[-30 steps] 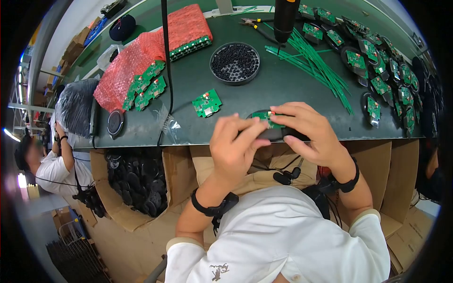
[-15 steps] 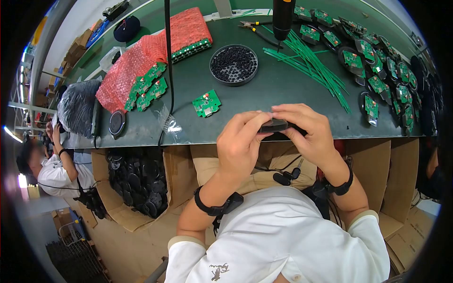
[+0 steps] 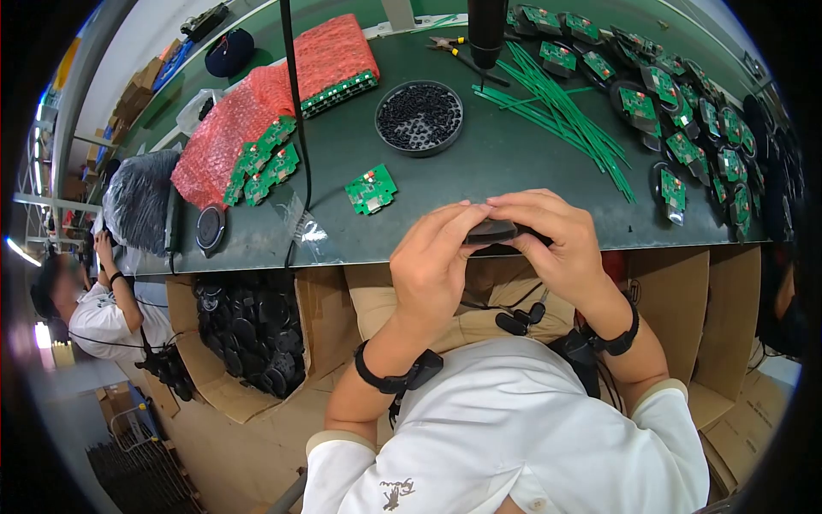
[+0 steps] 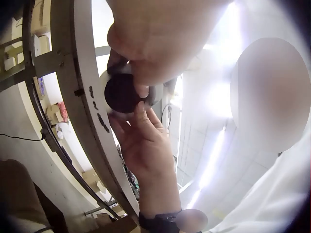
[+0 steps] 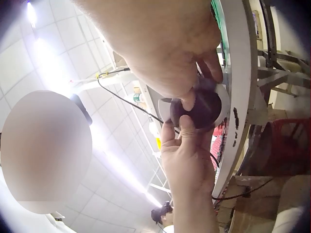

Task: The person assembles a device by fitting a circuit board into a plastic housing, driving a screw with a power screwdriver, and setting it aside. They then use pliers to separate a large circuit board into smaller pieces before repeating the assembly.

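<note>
In the head view my left hand and right hand meet at the table's front edge. Between them they grip a dark round plastic housing, tilted so that its side shows. Thumbs lie on the near face and fingers reach over the far edge. From below, the left wrist view shows the housing's smooth black face. The right wrist view has the same disc with both thumbs against it. The side facing the table is hidden. A green circuit board lies left of the hands.
A round dish of small black parts sits behind. Green strips, cutters and a hanging black driver are further back. Housings with boards crowd the right. Red bubble wrap and a cable are left.
A second ago a green board showed on the housing and the left fingers were over it. The housing has since tipped up, hiding the board, and both hands have closed round its edges.
</note>
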A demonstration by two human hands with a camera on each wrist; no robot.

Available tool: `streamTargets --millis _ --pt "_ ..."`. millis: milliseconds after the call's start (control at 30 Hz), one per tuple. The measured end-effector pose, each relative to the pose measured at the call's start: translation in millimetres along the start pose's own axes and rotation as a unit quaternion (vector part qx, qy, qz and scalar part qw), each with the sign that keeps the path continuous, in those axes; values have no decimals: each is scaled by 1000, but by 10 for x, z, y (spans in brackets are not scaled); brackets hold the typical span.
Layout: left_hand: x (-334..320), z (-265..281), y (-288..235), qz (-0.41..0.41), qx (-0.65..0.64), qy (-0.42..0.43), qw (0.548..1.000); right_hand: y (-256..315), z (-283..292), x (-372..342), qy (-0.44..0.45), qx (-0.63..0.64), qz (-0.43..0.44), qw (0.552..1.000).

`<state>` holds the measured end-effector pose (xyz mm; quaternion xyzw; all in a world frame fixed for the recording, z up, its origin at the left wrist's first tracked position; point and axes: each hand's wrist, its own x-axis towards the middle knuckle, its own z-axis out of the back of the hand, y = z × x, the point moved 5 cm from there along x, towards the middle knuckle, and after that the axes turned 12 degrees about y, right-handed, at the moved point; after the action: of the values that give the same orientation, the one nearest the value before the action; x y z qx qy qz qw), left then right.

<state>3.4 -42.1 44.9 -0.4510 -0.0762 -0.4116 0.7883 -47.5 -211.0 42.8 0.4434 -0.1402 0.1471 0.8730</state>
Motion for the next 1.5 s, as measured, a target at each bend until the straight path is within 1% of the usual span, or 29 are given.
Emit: streamTargets --millis 167,333,667,733,767,833,867,933,967,1033,1067,1133,1167,1267,1400,1500 --pt "-7 -23 34 -19 -5 -15 1000 31 -2 1 -7 5 -8 1000" --pt "-25 -40 43 -43 -14 -51 998 52 -7 -17 -7 -22 -1 1000" --pt "-26 -55 108 -66 -22 -63 996 43 -20 -17 -1 -48 -1 999" --pt "27 -72 143 -92 72 -29 993 19 -11 15 -26 -118 64 991" --pt "6 -72 146 -92 72 -29 993 -8 -5 11 -26 -118 64 991" --pt "-41 -100 166 -40 97 20 994 -35 -4 8 -4 -143 84 986" --pt "-95 -67 116 -39 98 19 994 -25 19 3 -4 -142 84 986" --pt "-169 -64 74 41 48 121 991 46 34 -1 62 -147 74 984" --pt "-194 -57 74 20 64 135 989 105 74 -2 64 -146 72 985" --pt "-221 -74 78 14 75 135 988 162 83 11 124 -124 38 984" --pt "-227 -78 71 5 87 135 987 134 80 35 126 -123 39 984" --pt "-238 -84 78 7 85 132 988 38 116 119 98 -100 59 988" --pt "-242 -87 77 9 82 129 988 -6 86 169 62 -105 42 992" --pt "-239 -77 64 14 81 126 989 -44 -64 247 61 -140 27 988" --pt "-276 -109 111 15 71 110 991 -50 -92 254 64 -135 34 988" --pt "-291 -135 140 18 65 99 993 -97 -71 237 68 -110 21 991"
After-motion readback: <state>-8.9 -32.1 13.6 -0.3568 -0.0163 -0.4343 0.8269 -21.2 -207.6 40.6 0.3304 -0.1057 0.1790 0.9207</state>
